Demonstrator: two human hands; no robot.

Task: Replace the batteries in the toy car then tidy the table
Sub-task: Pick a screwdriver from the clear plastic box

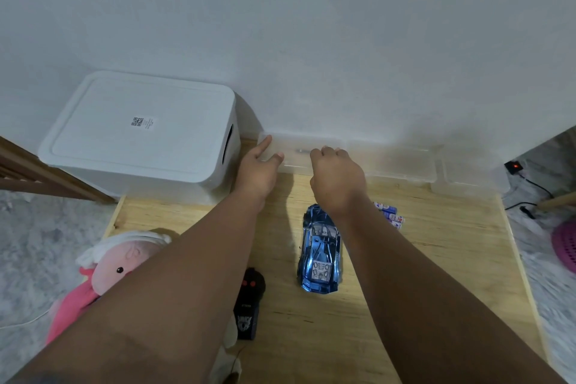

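I judged the job barely begun: the toy car (320, 251) sat upright on the table (442, 265), batteries (390, 215) near it (new or old, unclear), my left hand (258, 167) straight-fingered against the clear box (296, 160), my right hand (337, 176) curled over its edge.

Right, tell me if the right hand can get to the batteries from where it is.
Probably yes. The right hand is at the clear box; the batteries lie uncovered on the table just beside its wrist, so drawing back should reach them.
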